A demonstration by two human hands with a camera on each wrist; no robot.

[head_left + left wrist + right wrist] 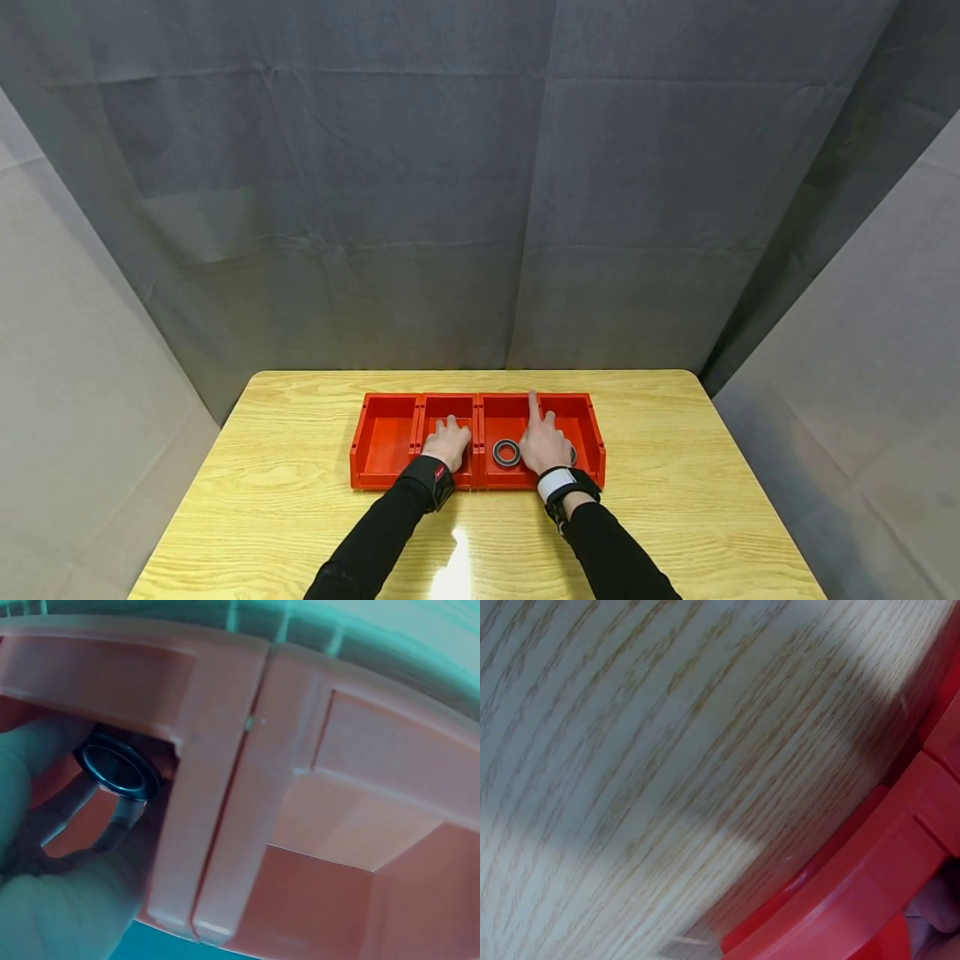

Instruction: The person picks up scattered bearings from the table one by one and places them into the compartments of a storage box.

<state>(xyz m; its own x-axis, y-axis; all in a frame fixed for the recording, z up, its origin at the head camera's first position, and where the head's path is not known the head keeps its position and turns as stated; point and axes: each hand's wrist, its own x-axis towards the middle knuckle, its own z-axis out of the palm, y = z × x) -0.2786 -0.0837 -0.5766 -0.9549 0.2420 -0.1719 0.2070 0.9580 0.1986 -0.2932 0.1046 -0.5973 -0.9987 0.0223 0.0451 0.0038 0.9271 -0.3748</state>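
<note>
My left hand reaches into the second red bin from the left. In the left wrist view its fingers curl round a dark ring-shaped bearing, tilted near the bin's wall. Over the right part of the red bins, my right hand lies with its index finger stretched forward. Its other fingers are bent, and I cannot tell whether they hold anything. Just left of that hand, a black-and-silver bearing lies on the bin floor. Past its other side shows the edge of another round dark piece, mostly covered.
The red bins stand side by side in a row on a light wooden table. A grey cloth hangs behind the table, and pale sheets flank it. In the right wrist view a red bin rim borders the wood.
</note>
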